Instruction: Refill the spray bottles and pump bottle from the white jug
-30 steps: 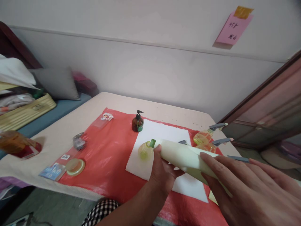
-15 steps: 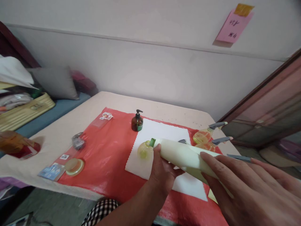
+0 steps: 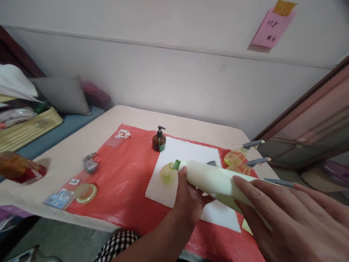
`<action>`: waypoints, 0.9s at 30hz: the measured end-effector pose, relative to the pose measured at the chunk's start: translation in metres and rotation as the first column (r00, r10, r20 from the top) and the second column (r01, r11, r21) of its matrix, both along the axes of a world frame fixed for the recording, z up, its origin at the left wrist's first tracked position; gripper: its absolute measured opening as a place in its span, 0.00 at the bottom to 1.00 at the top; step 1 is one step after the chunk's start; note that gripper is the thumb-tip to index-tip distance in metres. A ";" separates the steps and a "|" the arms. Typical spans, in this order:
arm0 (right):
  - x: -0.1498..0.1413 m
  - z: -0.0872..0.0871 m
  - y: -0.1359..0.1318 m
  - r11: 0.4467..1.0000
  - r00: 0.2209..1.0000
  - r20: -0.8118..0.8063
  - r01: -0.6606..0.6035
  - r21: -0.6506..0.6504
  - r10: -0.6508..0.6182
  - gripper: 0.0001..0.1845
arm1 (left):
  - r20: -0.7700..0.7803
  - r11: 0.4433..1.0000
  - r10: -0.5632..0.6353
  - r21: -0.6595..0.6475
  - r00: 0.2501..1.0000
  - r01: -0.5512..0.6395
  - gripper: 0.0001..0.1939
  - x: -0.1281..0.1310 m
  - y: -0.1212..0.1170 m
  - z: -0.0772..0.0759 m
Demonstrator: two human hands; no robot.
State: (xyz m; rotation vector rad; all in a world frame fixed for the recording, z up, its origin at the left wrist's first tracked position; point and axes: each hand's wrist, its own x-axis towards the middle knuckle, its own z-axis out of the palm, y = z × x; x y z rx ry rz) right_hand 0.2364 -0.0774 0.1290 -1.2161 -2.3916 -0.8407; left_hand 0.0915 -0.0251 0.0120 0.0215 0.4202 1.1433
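Note:
A pale green bottle (image 3: 209, 176) with a green neck lies tilted nearly flat across both hands. My left hand (image 3: 191, 194) is closed around its neck end from below. Near its other end, my right hand (image 3: 289, 211) grips the body from above. The neck points left, at the mouth of a small clear yellowish bottle (image 3: 167, 175) standing on a white scalloped sheet (image 3: 191, 147). Whether the two mouths touch, I cannot tell. A grey spray head (image 3: 211, 163) shows partly behind the pale green bottle.
Two yellowish spray bottles with grey triggers (image 3: 236, 157) stand at the right on a red mat (image 3: 122, 174). A brown pump bottle (image 3: 159, 142) is behind the sheet. A round lid (image 3: 85, 192), a blue packet (image 3: 60, 198) and a bottle of reddish liquid (image 3: 20, 167) are at the left.
Hardly anything differs. The view has shifted very slightly, and both hands keep the pale green bottle tilted at the small bottle's mouth.

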 end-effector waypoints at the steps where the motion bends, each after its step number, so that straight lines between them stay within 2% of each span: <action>1: 0.000 0.000 0.000 1.000 1.000 0.003 -0.006 0.001 0.006 0.20 | -0.001 1.000 0.003 0.002 1.000 -0.003 0.41 0.000 0.000 0.000; 17: 0.000 -0.003 -0.001 1.000 1.000 -0.022 -0.008 -0.003 0.007 0.20 | 0.008 1.000 -0.011 0.001 1.000 0.011 0.42 0.000 0.000 -0.002; 27: -0.001 0.002 -0.003 1.000 1.000 0.006 -0.009 -0.017 0.009 0.20 | 0.018 1.000 -0.005 0.019 1.000 0.004 0.42 0.001 0.000 -0.005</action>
